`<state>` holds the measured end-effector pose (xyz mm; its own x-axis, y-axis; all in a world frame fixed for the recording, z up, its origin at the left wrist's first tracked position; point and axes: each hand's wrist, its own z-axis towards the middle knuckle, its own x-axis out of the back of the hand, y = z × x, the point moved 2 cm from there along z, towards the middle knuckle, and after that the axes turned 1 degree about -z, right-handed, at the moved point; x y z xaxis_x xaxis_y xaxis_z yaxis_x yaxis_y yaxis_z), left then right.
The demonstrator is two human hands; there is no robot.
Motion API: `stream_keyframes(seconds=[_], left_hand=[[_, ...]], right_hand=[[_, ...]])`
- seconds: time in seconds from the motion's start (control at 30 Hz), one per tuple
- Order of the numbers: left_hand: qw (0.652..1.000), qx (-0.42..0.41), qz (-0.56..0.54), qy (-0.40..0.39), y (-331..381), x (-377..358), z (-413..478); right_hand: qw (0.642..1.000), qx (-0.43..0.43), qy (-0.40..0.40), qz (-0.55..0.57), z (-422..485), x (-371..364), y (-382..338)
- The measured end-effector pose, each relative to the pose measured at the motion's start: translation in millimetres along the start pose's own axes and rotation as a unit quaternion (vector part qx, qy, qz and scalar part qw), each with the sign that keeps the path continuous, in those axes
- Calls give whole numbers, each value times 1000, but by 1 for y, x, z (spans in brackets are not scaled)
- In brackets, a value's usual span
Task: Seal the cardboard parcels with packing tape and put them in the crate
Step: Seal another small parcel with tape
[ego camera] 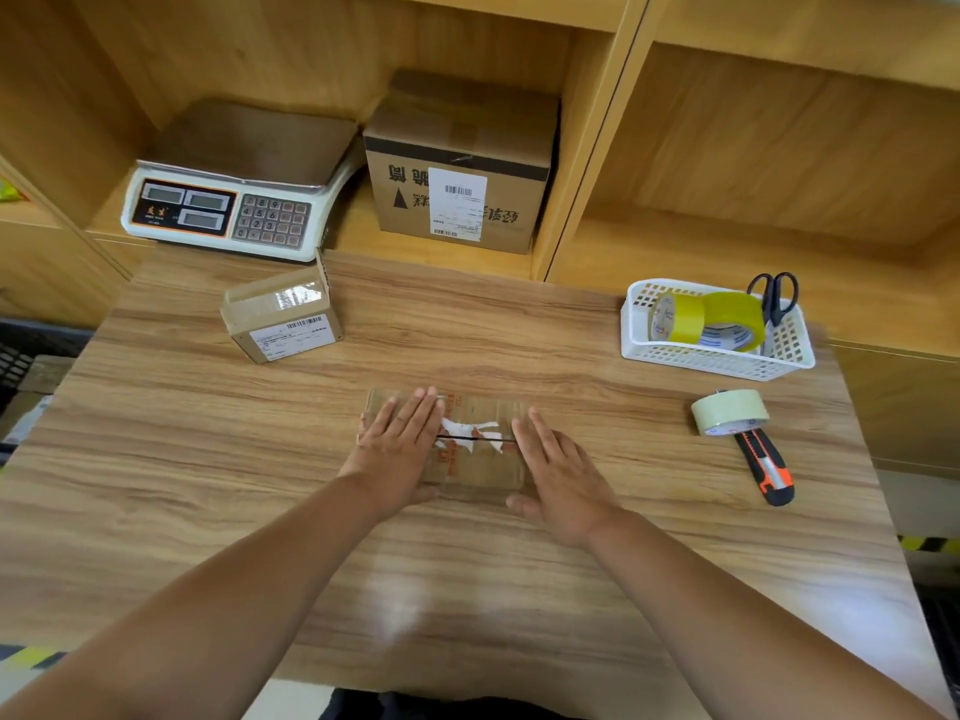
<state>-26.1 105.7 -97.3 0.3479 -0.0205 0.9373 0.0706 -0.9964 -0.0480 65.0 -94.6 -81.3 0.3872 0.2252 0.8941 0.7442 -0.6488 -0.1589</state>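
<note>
A flat cardboard parcel [475,449] lies in the middle of the wooden table [260,459], its centre seam showing as a dark slit with white torn patches. My left hand [400,449] lies flat on its left flap, fingers straight. My right hand [558,472] presses flat on its right end. A second, smaller parcel [283,317] with clear tape and a white label stands at the back left. A roll of packing tape [730,412] lies on the table to the right. A dark crate [21,356] is partly visible off the table's left edge.
An orange and black utility knife [769,467] lies just below the tape roll. A white basket [717,356] at the back right holds yellow tape rolls and scissors [775,298]. A weighing scale [234,200] and a large labelled box [460,168] sit in the shelf behind.
</note>
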Motion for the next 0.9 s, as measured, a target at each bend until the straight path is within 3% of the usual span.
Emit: stream_keyframes(seconds=[0.27,0.5,0.7,0.9], left_hand=[[998,31,-53,18,40,17,-4],[972,-12,-137,190,91,42,-1],[967,-57,-223,110,114,44,-5],[963,-88,-235,95,126,37,6]], right_hand=[[996,-73,-5,51,-48,-5,67],[993,-106,-2,53,-69,-3,94],[977,-162,37,131,-81,-12,94],[953,-219,67,196,-97,-22,102]])
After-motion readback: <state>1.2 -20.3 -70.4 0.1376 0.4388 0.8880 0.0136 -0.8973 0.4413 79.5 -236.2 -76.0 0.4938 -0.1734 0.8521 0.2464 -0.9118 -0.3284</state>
